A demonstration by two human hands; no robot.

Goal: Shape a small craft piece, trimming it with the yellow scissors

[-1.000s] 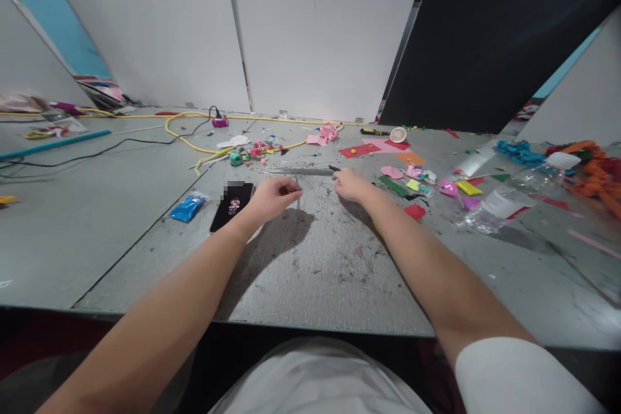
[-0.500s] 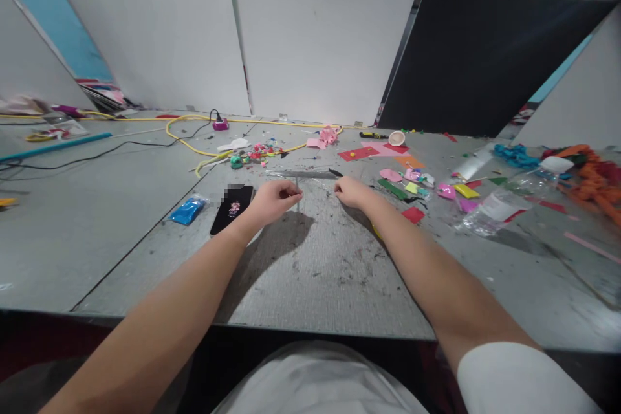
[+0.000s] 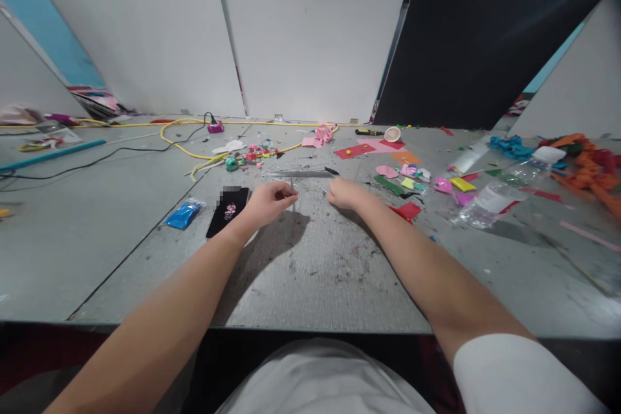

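Observation:
My left hand [image 3: 274,200] is closed, thumb and fingers pinching a thin grey stick [image 3: 293,185] that stands roughly upright over the table. A short gap to the right, my right hand [image 3: 345,194] is curled with its knuckles up. A thin pale tip shows beside its fingers, too small to name; whatever the fingers hold is hidden. Just beyond both hands lies a long clear plastic sleeve [image 3: 295,174] with a dark pen-like end [image 3: 331,171]. Left of my left wrist lies a black phone [image 3: 228,212], partly covered by the forearm.
A blue packet [image 3: 183,214] lies left of the phone. Coloured paper scraps [image 3: 356,151], a yellow packet [image 3: 462,184] and a clear plastic bottle [image 3: 499,197] are on the right. A yellow cable [image 3: 165,136] runs along the back before white panels [image 3: 310,45].
My right hand has rolled over so its knuckles face up more, and a thin pale tip now shows by its fingers. My left hand keeps its pinch. The view has shifted slightly.

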